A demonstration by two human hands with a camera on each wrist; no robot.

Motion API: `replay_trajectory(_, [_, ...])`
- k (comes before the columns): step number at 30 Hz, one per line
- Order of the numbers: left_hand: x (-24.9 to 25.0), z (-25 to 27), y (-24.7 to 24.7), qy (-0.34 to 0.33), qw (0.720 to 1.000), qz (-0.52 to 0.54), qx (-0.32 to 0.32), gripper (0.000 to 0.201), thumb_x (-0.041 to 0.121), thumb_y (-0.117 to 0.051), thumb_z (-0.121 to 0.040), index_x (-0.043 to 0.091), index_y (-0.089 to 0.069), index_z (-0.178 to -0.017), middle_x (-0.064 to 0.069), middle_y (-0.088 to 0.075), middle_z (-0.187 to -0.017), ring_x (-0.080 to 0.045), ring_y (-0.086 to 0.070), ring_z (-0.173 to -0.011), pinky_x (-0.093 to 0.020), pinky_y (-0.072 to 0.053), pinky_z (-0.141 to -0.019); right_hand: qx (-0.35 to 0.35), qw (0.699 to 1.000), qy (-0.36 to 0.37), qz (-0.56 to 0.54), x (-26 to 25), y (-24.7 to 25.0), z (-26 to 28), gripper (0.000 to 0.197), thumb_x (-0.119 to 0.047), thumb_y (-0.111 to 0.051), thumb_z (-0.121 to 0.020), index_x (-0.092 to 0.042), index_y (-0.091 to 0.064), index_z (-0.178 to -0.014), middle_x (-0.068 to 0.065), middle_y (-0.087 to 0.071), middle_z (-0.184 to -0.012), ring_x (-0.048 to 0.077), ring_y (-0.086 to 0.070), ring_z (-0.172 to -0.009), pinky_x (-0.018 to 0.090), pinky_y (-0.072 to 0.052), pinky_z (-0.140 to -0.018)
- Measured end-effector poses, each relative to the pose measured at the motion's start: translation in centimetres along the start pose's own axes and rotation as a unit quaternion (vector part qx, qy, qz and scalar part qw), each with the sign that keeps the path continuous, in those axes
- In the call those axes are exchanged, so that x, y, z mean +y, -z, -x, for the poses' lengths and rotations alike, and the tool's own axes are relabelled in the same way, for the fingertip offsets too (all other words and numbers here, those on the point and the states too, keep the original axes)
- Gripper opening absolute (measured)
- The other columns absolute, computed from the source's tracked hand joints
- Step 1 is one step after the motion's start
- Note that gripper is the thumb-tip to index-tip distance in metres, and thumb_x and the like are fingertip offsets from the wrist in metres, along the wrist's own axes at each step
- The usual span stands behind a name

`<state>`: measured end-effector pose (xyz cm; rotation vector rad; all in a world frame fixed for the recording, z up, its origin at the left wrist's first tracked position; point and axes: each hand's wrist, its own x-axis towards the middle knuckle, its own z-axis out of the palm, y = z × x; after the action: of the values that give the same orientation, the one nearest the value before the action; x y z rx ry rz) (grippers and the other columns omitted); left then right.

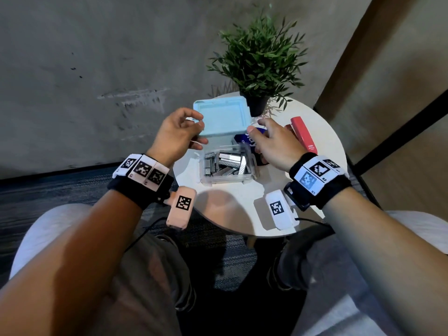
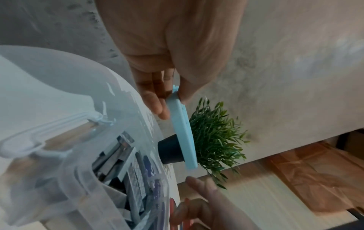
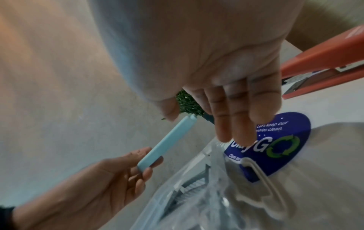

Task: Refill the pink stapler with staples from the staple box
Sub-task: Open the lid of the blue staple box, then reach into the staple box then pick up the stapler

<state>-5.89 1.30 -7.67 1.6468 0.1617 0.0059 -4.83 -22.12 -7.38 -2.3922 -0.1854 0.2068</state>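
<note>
A clear staple box [image 1: 225, 166] full of silver staple strips stands open in the middle of the round white table [image 1: 232, 209]. Its light blue lid [image 1: 223, 117] is held up on edge above the box's far side. My left hand [image 1: 202, 129] pinches the lid's left edge [image 2: 183, 132] between thumb and fingers. My right hand [image 1: 257, 128] hovers at the lid's right corner with straight fingers [image 3: 232, 124], its thumb close to the lid [image 3: 163, 143]. The pink stapler [image 1: 304, 134] lies on the table to the right, behind my right hand.
A potted green plant [image 1: 259, 64] stands at the table's far edge, just behind the lid. A round blue printed disc [image 3: 285, 140] lies under my right fingers, between box and stapler [image 3: 323, 62]. A grey wall is behind the table. My knees are below the table's near edge.
</note>
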Motion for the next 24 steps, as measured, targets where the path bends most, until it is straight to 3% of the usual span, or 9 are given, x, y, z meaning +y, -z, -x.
replay_trajectory(4, [-1.2,-1.4,-0.1,0.004,0.999,-0.036,0.019,0.014,0.007,-0.054,-0.097,0.014,-0.064,-0.105,-0.003,-0.062,-0.088,-0.012,-0.068,-0.063,-0.022,-0.053,-0.055,-0.079,0.991,0.011,0.109,0.5,-0.4,0.8,0.053,-0.049,-0.041,-0.102,-0.008,-0.05,-0.135,0.016,-0.064,-0.125,0.031,-0.061,-0.107,0.033,-0.044,-0.078])
replay_trajectory(9, [-2.9,-1.9,-0.9,0.017,0.994,-0.108,0.014,0.026,0.007,-0.057,-0.094,0.015,-0.064,-0.118,0.005,-0.058,-0.08,-0.012,-0.063,-0.074,-0.016,-0.047,-0.057,-0.131,0.984,0.023,0.122,0.9,-0.9,1.6,0.042,-0.046,-0.048,-0.099,-0.013,-0.057,-0.122,0.008,-0.068,-0.109,0.026,-0.063,-0.094,0.037,-0.051,-0.081])
replay_trajectory(12, [-3.5,-1.8,-1.5,0.014,0.991,-0.133,0.006,0.027,0.006,-0.059,-0.095,0.009,-0.062,-0.122,0.006,-0.053,-0.075,0.001,-0.054,-0.061,-0.008,-0.041,-0.052,-0.135,0.983,0.027,0.122,0.9,-0.9,1.8,0.04,-0.046,-0.048,-0.097,-0.014,-0.056,-0.12,0.006,-0.068,-0.108,0.025,-0.064,-0.093,0.038,-0.051,-0.08])
replay_trajectory(14, [-4.0,-1.8,-1.6,0.017,0.989,-0.146,0.001,0.025,0.012,-0.061,-0.095,0.011,-0.063,-0.119,0.004,-0.054,-0.075,0.006,-0.051,-0.052,-0.008,-0.041,-0.056,-0.137,0.982,0.031,0.124,0.9,-0.9,1.9,0.038,-0.045,-0.048,-0.098,-0.014,-0.056,-0.119,0.006,-0.068,-0.108,0.024,-0.062,-0.092,0.035,-0.046,-0.074])
replay_trajectory(16, [-4.3,-1.8,-1.5,0.029,0.988,-0.15,-0.002,0.028,0.029,-0.065,-0.09,0.016,-0.064,-0.116,0.0,-0.063,-0.086,-0.002,-0.06,-0.07,-0.018,-0.047,-0.074,-0.138,0.982,0.03,0.127,0.8,-0.9,1.9,0.037,-0.044,-0.049,-0.098,-0.013,-0.056,-0.118,0.006,-0.067,-0.108,0.024,-0.06,-0.092,0.034,-0.042,-0.072])
replay_trajectory(19, [-4.3,-1.8,-1.4,0.051,0.981,-0.19,-0.002,0.054,0.055,-0.061,-0.08,0.021,-0.063,-0.122,-0.001,-0.068,-0.109,-0.015,-0.066,-0.097,-0.031,-0.048,-0.094,-0.139,0.982,0.027,0.128,0.7,-0.8,2.0,0.038,-0.042,-0.051,-0.097,-0.012,-0.056,-0.121,0.006,-0.064,-0.108,0.024,-0.056,-0.093,0.033,-0.039,-0.073])
replay_trajectory(21, [-4.1,-1.7,-1.4,0.057,0.977,-0.204,-0.003,0.067,0.064,-0.058,-0.073,0.023,-0.062,-0.126,-0.001,-0.068,-0.116,-0.016,-0.066,-0.105,-0.034,-0.047,-0.1,-0.139,0.982,0.027,0.126,0.8,-0.8,2.0,0.038,-0.043,-0.052,-0.096,-0.013,-0.056,-0.12,0.007,-0.067,-0.11,0.024,-0.058,-0.093,0.033,-0.04,-0.073])
replay_trajectory(24, [-3.9,-1.6,-1.3,0.057,0.974,-0.217,-0.013,0.064,0.062,-0.059,-0.078,0.021,-0.061,-0.127,-0.003,-0.068,-0.117,-0.018,-0.066,-0.106,-0.034,-0.048,-0.099,-0.14,0.982,0.027,0.125,0.9,-0.9,1.9,0.038,-0.045,-0.051,-0.096,-0.014,-0.056,-0.119,0.007,-0.069,-0.111,0.025,-0.061,-0.095,0.035,-0.045,-0.076])
